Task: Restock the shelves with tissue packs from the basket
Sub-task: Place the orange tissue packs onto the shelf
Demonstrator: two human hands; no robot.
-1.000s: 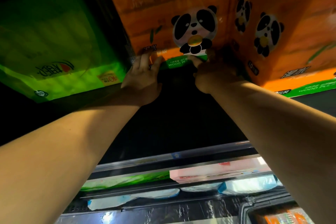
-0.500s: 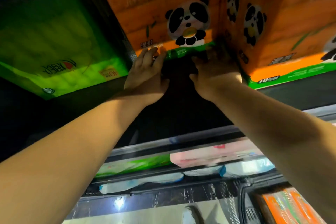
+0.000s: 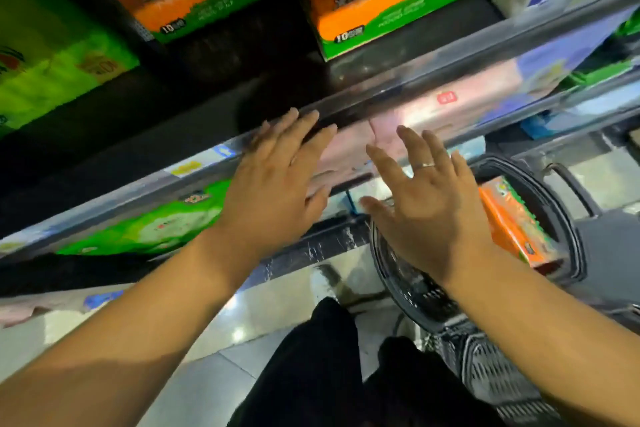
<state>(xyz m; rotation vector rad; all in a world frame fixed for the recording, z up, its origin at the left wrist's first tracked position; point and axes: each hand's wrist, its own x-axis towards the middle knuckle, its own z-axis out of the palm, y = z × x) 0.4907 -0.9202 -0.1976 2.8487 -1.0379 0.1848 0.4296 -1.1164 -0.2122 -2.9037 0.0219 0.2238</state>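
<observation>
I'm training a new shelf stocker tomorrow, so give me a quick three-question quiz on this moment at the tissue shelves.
1. True or false: the left hand grips a tissue pack.
2. The pack lying in the basket is mostly: A green, B orange, C pink.
3. Which hand wears a ring?
Key: 1 false, both hands are open and hold nothing; 2 B; 3 the right hand.
</observation>
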